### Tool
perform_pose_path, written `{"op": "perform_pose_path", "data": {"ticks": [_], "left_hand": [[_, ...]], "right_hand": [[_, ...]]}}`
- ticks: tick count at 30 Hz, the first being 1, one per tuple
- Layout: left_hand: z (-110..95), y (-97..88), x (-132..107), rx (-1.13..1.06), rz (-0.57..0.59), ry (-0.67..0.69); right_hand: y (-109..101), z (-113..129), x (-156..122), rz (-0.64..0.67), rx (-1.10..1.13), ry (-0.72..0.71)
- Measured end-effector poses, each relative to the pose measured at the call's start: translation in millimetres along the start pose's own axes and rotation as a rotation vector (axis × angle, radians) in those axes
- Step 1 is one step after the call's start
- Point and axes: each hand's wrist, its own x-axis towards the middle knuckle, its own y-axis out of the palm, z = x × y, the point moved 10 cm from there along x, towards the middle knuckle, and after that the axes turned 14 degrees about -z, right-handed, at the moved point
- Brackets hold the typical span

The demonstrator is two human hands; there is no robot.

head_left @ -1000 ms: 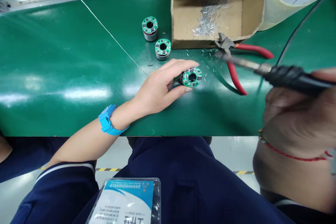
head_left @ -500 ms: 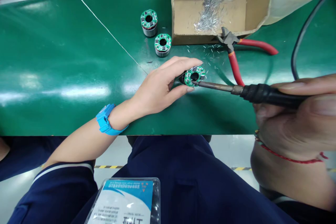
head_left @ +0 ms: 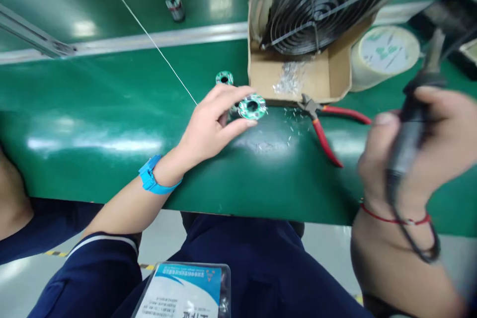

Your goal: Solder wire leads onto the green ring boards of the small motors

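My left hand is closed round a small round motor part with a green circuit board on its face, held tilted just above the green bench. A blue strap sits on that wrist. My right hand grips a black soldering iron, which points up and away from the part, its cord looping below the wrist. The hand and iron are blurred by motion. A second round part with a green board stands on the bench just behind my left fingers.
An open cardboard box with metal clippings and a wire-guard fan stands at the back. Red-handled cutters lie beside it. A tape roll sits at right. One more part stands far back. A thin wire crosses the bench.
The soldering iron left the board and swung up and to the right. My left hand carried the part back toward the box, and my view tilted upward.
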Motion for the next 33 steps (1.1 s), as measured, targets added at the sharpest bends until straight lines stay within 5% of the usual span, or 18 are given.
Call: {"op": "perform_pose_path", "data": {"ticks": [5, 9, 13, 16, 20, 23, 27, 33], "left_hand": [[57.0, -36.1, 90.6, 0.074, -0.251, -0.026], [123.8, -28.8, 158.1, 0.312, -0.262, -0.228], [160.3, -18.1, 182.4, 0.415, -0.234, -0.364], [174.8, -34.5, 183.8, 0.467, -0.272, -0.418], [195.2, -87.6, 184.0, 0.582, -0.397, -0.513], [206.3, -107.6, 183.2, 0.625, -0.335, -0.551], [184.8, -101.3, 158.6, 0.642, -0.199, -0.43], [122.3, -66.5, 55.8, 0.596, 0.104, -0.254]], "right_hand": [[26.4, -21.6, -1.2, 0.052, -0.102, 0.082], [35.8, -29.5, -8.2, 0.119, -0.049, 0.115], [39.0, -34.1, -7.4, 0.157, -0.044, 0.112], [39.7, -35.8, -6.8, 0.159, -0.033, 0.132], [43.0, -34.1, -9.8, 0.168, -0.011, 0.154], [46.0, -29.3, -11.6, 0.189, 0.012, 0.119], [42.6, -23.9, -7.9, 0.161, 0.032, 0.076], [35.6, -24.2, -0.1, 0.088, 0.037, 0.062]]}}
